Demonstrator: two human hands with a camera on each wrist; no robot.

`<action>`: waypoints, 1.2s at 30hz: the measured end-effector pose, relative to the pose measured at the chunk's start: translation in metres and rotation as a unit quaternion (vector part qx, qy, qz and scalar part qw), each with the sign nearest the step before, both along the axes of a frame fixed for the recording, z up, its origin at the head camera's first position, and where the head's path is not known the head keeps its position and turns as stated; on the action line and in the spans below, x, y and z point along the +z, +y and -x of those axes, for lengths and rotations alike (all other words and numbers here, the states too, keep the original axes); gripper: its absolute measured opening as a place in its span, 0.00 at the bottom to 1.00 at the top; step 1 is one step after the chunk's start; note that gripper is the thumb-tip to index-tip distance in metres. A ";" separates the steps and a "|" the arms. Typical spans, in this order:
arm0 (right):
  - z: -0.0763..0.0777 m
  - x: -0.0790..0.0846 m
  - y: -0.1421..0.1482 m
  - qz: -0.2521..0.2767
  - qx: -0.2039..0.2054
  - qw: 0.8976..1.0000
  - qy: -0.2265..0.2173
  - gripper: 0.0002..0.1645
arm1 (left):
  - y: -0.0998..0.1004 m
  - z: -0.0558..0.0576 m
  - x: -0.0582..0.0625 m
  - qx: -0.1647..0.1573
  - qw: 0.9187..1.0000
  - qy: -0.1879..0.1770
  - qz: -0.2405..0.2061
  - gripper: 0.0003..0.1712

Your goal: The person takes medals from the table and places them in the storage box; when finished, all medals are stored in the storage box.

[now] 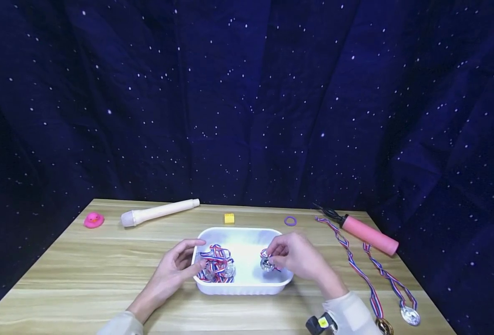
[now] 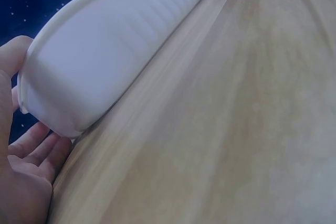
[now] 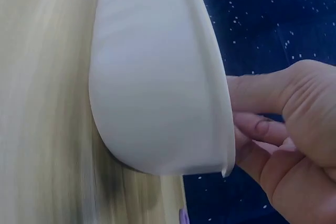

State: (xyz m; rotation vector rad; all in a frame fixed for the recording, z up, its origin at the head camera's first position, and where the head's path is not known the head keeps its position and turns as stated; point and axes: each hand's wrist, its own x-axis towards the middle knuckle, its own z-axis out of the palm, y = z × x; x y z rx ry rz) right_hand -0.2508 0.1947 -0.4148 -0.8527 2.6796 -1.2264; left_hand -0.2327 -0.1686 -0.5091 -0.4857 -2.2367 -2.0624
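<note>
A white plastic basin (image 1: 240, 289) stands on the table. At its left end my left hand (image 1: 173, 267) grips the rim, thumb over the edge; the left wrist view shows more fingers (image 2: 44, 148) low against the outer wall. My right hand (image 1: 295, 256) reaches over the right rim and pinches a silver medal (image 1: 266, 265) with a red, white and blue ribbon, inside the basin. In the right wrist view the basin wall (image 3: 157, 87) hides the medal and the fingertips. More ribboned silver medals (image 1: 217, 265) lie heaped in the basin's left part.
On the right lie a silver medal (image 1: 410, 315), a gold medal (image 1: 383, 326) and a pink hand pump (image 1: 370, 235). Along the back are a purple ring (image 1: 290, 217), a yellow block (image 1: 229, 218), a white microphone (image 1: 159, 212) and a pink rubber duck (image 1: 94, 220).
</note>
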 end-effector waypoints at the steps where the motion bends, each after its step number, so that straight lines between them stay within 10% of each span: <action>1: -0.001 0.000 -0.001 -0.013 0.000 1.000 0.006 0.08 | 0.000 0.000 0.000 -0.001 1.000 -0.001 -0.001 0.32; 16: -0.015 0.002 -0.015 -0.110 -0.011 0.992 0.061 0.10 | 0.000 0.000 0.000 -0.007 1.000 -0.005 -0.004 0.32; 36: -0.018 0.041 0.019 0.076 -0.142 0.967 0.196 0.21 | 0.001 -0.001 0.002 0.004 1.000 -0.017 -0.003 0.32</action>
